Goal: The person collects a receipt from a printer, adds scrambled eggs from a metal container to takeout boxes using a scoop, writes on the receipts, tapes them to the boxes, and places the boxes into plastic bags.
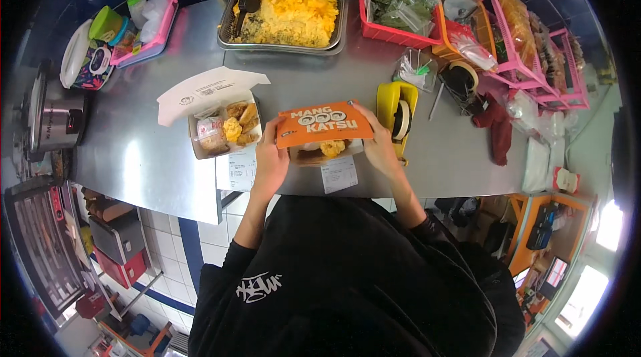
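Note:
Both my hands hold an orange printed cardboard food box by its sides, my left hand (271,164) at the left edge and my right hand (381,149) at the right. The orange lid (325,131) of the box is partly down, and fried food with a yellow topping (332,148) shows below it. Left of my left hand stands a second food box (215,79), its lid up, with a wrapped rice portion (211,134) and fried pieces topped with yellow (233,129). A paper receipt (339,175) lies at the near side of the held box, and another receipt (242,171) near the second box.
A steel tray of yellow food (300,16) with a black scoop (248,5) stands at the back. A yellow tape dispenser (388,94) is right of my right hand. Red (400,39) and orange baskets stand back right, a pink basket (170,16) back left, and a cooker (60,121) far left.

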A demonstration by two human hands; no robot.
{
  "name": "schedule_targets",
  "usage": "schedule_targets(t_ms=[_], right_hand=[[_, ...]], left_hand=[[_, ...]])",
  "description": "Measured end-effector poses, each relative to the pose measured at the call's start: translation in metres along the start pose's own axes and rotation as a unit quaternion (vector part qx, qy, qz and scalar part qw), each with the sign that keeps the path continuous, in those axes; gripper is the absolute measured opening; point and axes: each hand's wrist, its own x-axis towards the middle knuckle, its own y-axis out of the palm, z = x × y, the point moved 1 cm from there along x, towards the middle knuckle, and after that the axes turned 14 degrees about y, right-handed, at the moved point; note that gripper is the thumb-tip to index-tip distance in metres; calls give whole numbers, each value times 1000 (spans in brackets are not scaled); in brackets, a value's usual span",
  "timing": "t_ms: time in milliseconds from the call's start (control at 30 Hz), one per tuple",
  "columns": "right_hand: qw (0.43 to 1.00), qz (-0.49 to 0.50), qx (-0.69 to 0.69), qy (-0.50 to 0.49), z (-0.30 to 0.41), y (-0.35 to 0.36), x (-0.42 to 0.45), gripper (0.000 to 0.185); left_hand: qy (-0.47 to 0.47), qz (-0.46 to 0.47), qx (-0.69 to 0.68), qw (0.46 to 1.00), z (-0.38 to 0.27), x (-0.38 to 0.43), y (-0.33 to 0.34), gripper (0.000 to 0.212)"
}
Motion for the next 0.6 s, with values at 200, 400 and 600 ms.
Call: schedule_targets(t_ms=[200, 400, 600], right_hand=[[988, 131, 40, 76, -9, -20, -4, 54], [942, 307, 117, 64, -13, -35, -3, 86], [942, 299, -50, 141, -10, -25, -4, 90]], left_hand=[[31, 84, -54, 995, -1, -8, -7, 60], [63, 45, 3, 997, 19, -20, 5, 76], [-2, 34, -12, 999, 32, -28, 17, 78]])
